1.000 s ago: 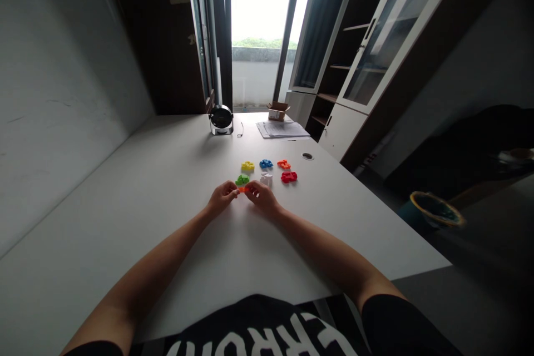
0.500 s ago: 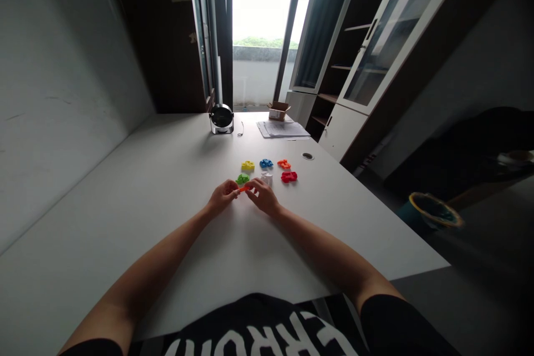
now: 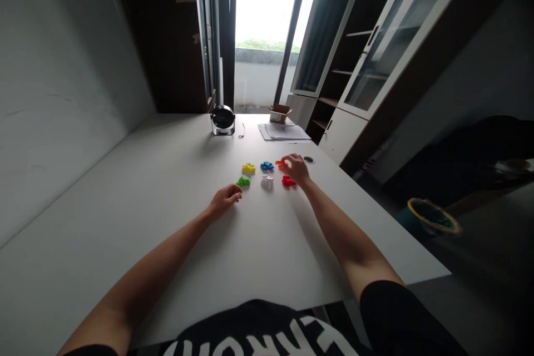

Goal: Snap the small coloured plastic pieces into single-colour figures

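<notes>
In the head view, small plastic pieces lie in colour groups on the white table (image 3: 183, 178). The back row has yellow pieces (image 3: 248, 168), blue pieces (image 3: 267, 166) and orange pieces (image 3: 285, 167). Nearer to me are green pieces (image 3: 243, 181), white pieces (image 3: 267, 179) and red pieces (image 3: 287, 181). My right hand (image 3: 297, 169) pinches an orange plastic piece (image 3: 279, 163) at the orange group, partly covering it. My left hand (image 3: 224, 200) rests just short of the green pieces, fingers loosely curled and slightly apart, with nothing visible in them.
At the back of the table stand a round black device on a metal stand (image 3: 222, 119), papers (image 3: 286, 132) and an open cardboard box (image 3: 279, 113). A cable hole (image 3: 308, 160) lies right of my right hand. Beyond the right edge is a yellow-rimmed bin (image 3: 434, 216).
My right hand has moved right and away from me, carrying the orange piece from between both hands to the orange group. My left hand has let go and stayed near the green pieces.
</notes>
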Motion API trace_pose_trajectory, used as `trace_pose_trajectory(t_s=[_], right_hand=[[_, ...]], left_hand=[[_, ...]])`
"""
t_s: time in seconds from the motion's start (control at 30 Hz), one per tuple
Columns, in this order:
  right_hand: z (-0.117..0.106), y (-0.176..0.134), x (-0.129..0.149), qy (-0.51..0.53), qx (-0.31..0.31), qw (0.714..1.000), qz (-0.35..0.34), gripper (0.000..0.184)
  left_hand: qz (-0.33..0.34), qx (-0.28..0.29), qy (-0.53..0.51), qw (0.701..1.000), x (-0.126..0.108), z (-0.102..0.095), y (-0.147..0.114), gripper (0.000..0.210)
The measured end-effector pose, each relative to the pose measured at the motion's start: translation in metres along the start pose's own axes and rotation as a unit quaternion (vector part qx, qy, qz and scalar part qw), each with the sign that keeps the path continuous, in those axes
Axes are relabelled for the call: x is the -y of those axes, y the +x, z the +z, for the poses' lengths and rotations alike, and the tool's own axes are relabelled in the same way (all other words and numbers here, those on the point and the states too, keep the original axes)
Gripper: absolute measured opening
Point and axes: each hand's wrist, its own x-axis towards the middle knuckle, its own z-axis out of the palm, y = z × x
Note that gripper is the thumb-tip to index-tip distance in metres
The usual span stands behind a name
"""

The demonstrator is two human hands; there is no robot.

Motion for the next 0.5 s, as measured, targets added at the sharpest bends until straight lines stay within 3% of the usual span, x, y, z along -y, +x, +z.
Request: trace_pose_trajectory(t_s=[0.1,0.2,0.5], right_hand=[[-0.005,0.015,-0.038,-0.048,0.073,0.995,0.052,0.015],[-0.006,0.025,-0.057,-0.058,0.130,0.987,0.070,0.014],[-0.002,0.033,-0.069,-0.092,0.182,0.976,0.073,0.016]], left_hand=[[-0.004,0.002,0.017,1.000,-0.002,0.000,-0.001,0.020],[-0.007,0.003,0.024,1.000,-0.005,-0.001,-0.001,0.020],[-0.013,0.012,0.030,0.999,-0.011,0.000,-0.005,0.021]])
